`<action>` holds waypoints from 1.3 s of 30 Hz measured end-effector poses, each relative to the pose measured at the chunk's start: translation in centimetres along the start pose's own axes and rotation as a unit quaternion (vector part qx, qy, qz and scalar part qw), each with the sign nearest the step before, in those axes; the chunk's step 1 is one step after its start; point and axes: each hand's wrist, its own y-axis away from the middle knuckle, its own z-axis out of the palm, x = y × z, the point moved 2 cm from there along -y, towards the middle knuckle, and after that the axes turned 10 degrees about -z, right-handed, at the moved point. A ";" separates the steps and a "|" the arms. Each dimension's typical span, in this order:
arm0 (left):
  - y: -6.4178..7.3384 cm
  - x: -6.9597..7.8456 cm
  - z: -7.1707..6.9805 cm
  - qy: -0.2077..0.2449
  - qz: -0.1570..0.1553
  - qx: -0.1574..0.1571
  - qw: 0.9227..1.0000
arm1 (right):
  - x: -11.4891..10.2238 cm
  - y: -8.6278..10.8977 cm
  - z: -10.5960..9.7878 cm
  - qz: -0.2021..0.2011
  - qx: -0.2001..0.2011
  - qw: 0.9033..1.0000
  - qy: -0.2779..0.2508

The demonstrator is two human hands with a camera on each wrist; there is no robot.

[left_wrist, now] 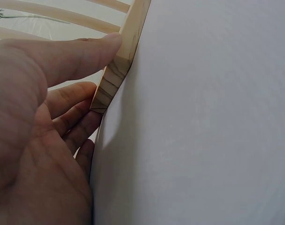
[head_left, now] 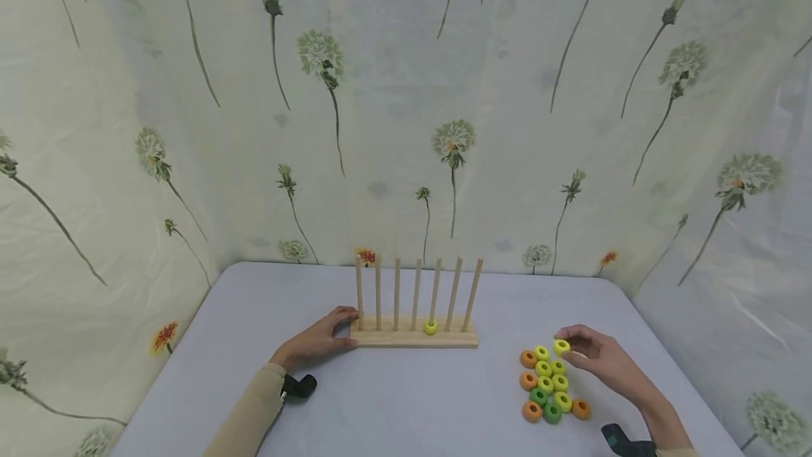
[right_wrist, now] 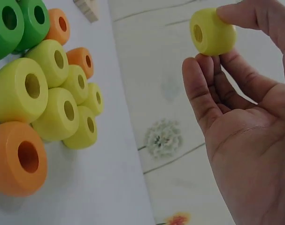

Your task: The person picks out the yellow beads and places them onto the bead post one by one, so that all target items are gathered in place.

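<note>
A wooden peg rack (head_left: 387, 338) with a row of upright pegs stands on the table, and one yellow bead (head_left: 430, 328) sits at the foot of one peg. At the rack's left end, my left hand (head_left: 323, 336) grips the base, thumb on the front side and fingers behind. The left wrist view shows the thumb and fingertips against the base's end (left_wrist: 111, 79). To the right, my right hand (head_left: 599, 360) pinches a yellow bead (right_wrist: 212, 32) between thumb and fingers. In the right wrist view this bead is held up, its hole facing left.
Several loose beads lie near the right hand: yellow ones (head_left: 545, 384), orange ones (head_left: 531, 412) and green ones (head_left: 552, 412). A white cloth (head_left: 406, 400) covers the table. Behind it hangs a curtain (head_left: 380, 125) with dandelion prints.
</note>
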 end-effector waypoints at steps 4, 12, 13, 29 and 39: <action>0.0 0.0 -0.1 0.001 0.001 0.000 1.000 | -1.0 -0.2 0.2 -0.035 0.008 0.999 -0.004; 0.2 0.1 0.0 -0.001 -0.009 -0.002 1.000 | -2.7 -0.5 0.9 -0.092 -0.002 0.995 -0.042; 0.2 0.1 0.0 -0.001 -0.011 -0.002 1.000 | -2.9 -0.5 1.0 -0.098 -0.002 0.994 -0.041; 0.0 -0.1 -0.1 -0.002 0.007 0.000 1.000 | -6.6 -1.2 4.1 -0.177 -0.049 0.980 -0.073; -0.3 -0.4 -0.1 -0.019 0.015 0.002 1.000 | -9.2 -1.7 6.4 -0.193 -0.094 0.972 -0.094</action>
